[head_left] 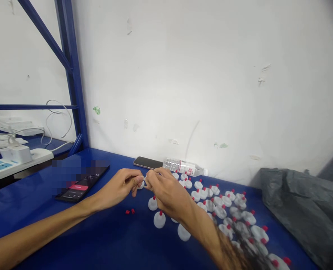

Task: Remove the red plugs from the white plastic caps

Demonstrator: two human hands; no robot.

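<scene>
My left hand pinches what looks like a small round white plastic bottle, mostly covered by the fingers. My right hand meets it at the fingertips, closed around the bottle's narrow end; whatever it grips is hidden. Below my left hand, two loose red caps lie on the blue tabletop. Close under my right hand are a red-capped white bottle and another. A further white bottle is partly behind my right wrist, its top hidden.
Many red-capped bottles spread across the right side. A clear water bottle and a dark phone lie by the wall. Another phone, screen lit, is at left near a power strip. A grey plastic bag sits far right.
</scene>
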